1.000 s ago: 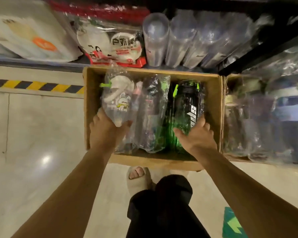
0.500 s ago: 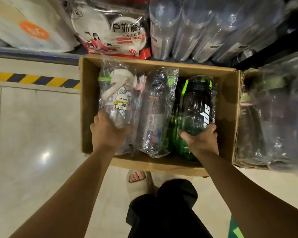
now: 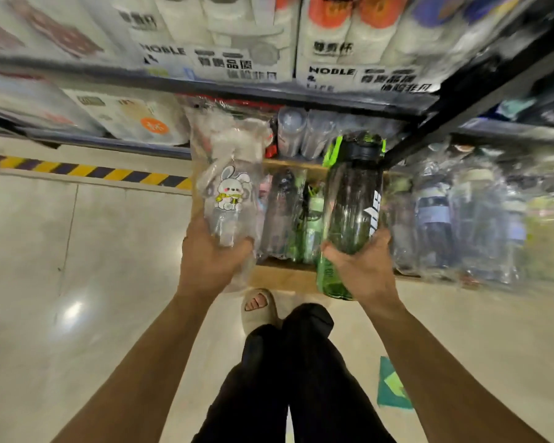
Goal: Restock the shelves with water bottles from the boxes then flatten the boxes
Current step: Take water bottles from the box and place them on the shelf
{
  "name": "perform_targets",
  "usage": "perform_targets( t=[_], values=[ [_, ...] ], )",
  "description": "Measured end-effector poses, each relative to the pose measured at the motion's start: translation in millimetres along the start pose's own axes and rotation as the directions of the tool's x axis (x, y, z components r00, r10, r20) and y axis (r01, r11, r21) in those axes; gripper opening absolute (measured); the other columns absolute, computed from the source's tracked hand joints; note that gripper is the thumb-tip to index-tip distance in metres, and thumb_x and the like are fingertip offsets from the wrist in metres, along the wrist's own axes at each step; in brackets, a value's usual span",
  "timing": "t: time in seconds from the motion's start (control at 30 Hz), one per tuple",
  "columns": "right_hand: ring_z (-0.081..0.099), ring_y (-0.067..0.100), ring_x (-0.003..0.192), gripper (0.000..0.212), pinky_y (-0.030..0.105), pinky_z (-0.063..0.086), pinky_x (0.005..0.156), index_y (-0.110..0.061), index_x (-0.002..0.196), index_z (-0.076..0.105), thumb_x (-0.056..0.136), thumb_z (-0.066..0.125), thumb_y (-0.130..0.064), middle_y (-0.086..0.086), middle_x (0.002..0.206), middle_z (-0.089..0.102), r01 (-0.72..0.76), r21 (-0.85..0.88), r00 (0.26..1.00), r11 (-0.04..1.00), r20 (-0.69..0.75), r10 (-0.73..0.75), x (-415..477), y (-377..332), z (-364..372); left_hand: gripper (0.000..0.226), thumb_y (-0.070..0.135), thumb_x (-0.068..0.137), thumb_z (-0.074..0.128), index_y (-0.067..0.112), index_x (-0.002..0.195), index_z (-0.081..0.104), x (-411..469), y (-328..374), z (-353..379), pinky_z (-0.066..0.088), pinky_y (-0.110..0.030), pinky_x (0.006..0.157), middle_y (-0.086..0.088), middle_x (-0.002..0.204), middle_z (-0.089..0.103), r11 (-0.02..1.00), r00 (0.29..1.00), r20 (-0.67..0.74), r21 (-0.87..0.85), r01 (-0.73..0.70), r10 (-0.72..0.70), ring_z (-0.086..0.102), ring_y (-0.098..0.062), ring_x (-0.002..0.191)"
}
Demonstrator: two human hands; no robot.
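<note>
My left hand (image 3: 212, 255) grips the base of a clear bottle with a rabbit picture (image 3: 229, 183), wrapped in plastic and raised above the cardboard box (image 3: 282, 278). My right hand (image 3: 363, 266) grips the lower end of a dark green bottle with a black cap (image 3: 349, 206), also lifted clear of the box. Below and between them, several wrapped bottles (image 3: 283, 215) still lie in the box on the floor. To the right, more wrapped bottles (image 3: 461, 219) fill a second box.
A shelf edge (image 3: 205, 87) runs across the top, with packs of paper cups above it. Clear tumblers (image 3: 304, 132) stand on the low shelf behind the box. A yellow-black striped line (image 3: 87, 171) marks the floor on the left. My legs and a sandal (image 3: 258, 306) are below.
Both hands have lifted their bottles up out of the box toward the shelves. The camera has tilted up, so an upper shelf with cup packs now shows.
</note>
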State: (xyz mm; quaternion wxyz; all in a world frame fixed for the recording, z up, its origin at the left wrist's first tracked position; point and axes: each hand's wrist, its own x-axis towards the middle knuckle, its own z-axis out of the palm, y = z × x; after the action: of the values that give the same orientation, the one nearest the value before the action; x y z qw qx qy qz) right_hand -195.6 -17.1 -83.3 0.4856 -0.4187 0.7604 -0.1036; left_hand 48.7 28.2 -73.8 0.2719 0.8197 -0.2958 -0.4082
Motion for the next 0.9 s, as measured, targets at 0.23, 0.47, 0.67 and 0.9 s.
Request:
perform_targets(
  t=[0.23,0.47,0.67,0.9],
  values=[
    [0.069,0.004,0.096,0.071,0.023,0.058,0.082,-0.028,0.121,0.046,0.068,0.089,-0.047,-0.008,0.107,0.069,0.270,0.114,0.958,0.956,-0.129,-0.256,-148,-93,-114,0.063,0.037,0.071,0.084,0.049,0.125,0.052,-125,136,-99,0.056,-0.042,0.095,0.018,0.120,0.061,0.982,0.989,0.020,-0.121,-0.145,0.148,0.062,-0.013,0.116],
    [0.063,-0.012,0.097,0.065,0.003,0.048,0.076,-0.030,0.123,0.045,0.077,0.091,-0.031,-0.032,0.103,0.062,0.564,0.091,0.786,0.821,-0.364,-0.499,-272,-159,-234,0.081,0.039,0.074,0.087,0.039,0.142,0.044,-216,254,-154,0.057,-0.018,0.084,0.019,0.129,0.061,0.907,0.923,0.011,-0.190,-0.376,0.385,0.062,-0.006,0.116],
    [0.058,-0.016,0.104,0.066,0.000,0.046,0.079,-0.050,0.116,0.037,0.077,0.089,-0.039,-0.024,0.114,0.060,0.692,0.092,0.659,0.716,-0.485,-0.575,-336,-184,-332,0.081,0.046,0.077,0.085,0.039,0.142,0.039,-290,365,-152,0.036,-0.006,0.083,0.040,0.116,0.049,0.743,0.758,-0.023,-0.179,-0.644,0.652,0.044,0.037,0.101],
    [0.063,-0.001,0.107,0.065,0.024,0.055,0.092,-0.066,0.108,0.035,0.076,0.087,-0.046,-0.021,0.116,0.061,0.789,0.021,0.502,0.614,-0.598,-0.624,-387,-160,-467,0.097,0.065,0.060,0.078,0.033,0.145,0.045,-401,470,-102,0.050,-0.015,0.092,0.021,0.129,0.062,0.555,0.582,-0.021,-0.275,-0.785,0.813,0.060,0.003,0.117]
  ],
)
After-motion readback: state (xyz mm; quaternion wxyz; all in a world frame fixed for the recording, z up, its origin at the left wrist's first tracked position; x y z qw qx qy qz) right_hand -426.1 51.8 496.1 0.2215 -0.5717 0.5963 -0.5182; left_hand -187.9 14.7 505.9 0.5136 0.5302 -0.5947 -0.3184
